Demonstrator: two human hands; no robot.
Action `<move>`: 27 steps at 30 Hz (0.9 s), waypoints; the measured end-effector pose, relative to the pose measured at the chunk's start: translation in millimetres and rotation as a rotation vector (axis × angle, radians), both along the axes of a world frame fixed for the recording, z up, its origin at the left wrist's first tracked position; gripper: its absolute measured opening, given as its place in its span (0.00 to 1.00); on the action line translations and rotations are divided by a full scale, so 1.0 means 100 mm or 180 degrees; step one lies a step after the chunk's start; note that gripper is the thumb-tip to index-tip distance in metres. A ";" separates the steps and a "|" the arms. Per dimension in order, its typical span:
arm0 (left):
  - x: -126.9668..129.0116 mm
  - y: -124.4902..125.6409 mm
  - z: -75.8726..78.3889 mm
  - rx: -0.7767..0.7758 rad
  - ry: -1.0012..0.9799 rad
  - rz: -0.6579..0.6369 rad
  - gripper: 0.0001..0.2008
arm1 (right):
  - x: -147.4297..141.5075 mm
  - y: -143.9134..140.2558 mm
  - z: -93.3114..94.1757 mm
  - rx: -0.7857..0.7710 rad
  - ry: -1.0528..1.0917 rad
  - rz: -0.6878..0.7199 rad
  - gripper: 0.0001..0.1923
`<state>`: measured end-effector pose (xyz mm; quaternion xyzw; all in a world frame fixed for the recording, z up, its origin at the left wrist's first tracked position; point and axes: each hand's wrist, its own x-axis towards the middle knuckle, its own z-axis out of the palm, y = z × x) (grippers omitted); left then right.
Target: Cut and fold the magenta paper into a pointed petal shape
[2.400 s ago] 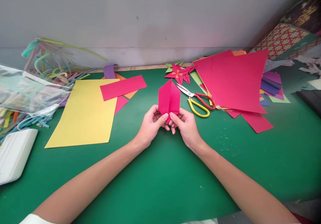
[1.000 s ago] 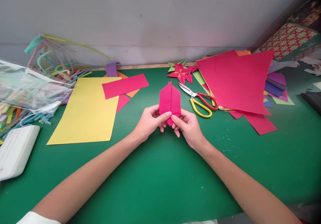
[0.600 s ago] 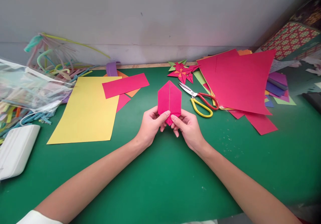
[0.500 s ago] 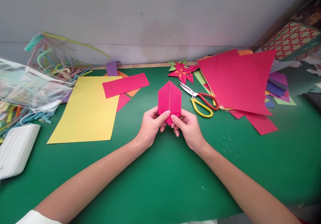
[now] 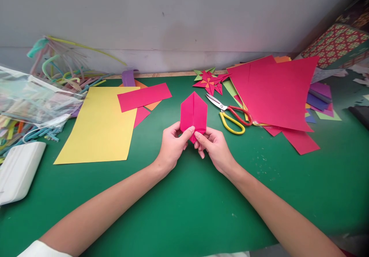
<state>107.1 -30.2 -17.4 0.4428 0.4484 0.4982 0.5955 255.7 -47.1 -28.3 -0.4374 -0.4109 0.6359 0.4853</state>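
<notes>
A folded red paper (image 5: 193,109), pointed at its top and bottom with a crease down the middle, is held up over the green table. My left hand (image 5: 172,143) grips its lower left side, thumb pressed on the front. On the lower right, my right hand (image 5: 215,145) pinches it the same way, its thumb close beside the left one. The fingers behind the paper are partly hidden. Just to the right lie scissors (image 5: 226,113), with one red and one yellow handle, blades spread a little.
Left of my hands lie a yellow sheet (image 5: 98,126) and a red strip (image 5: 144,97). Folded paper stars (image 5: 209,81) sit by the wall. Large red sheets (image 5: 276,92) are stacked at right. A clear bag (image 5: 31,99), pipe cleaners (image 5: 62,72) and a white case (image 5: 21,172) occupy the left.
The folded red paper and both hands have shifted very slightly left. The gap along the paper's middle line looks narrower; the grip is unchanged.
</notes>
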 end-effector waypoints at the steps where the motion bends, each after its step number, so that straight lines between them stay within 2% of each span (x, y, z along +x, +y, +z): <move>1: 0.00 0.00 0.00 0.0005 -0.0007 0.0002 0.13 | -0.01 0.00 0.01 -0.0038 0.0050 -0.0001 0.17; 10: 0.01 0.00 0.00 0.0032 -0.0084 0.0131 0.13 | -0.06 -0.03 0.02 -0.0172 0.0395 -0.0014 0.16; 27: -0.01 0.02 -0.03 0.0056 -0.0032 0.0248 0.14 | -0.09 -0.06 0.01 -0.0034 -0.0042 -0.0025 0.18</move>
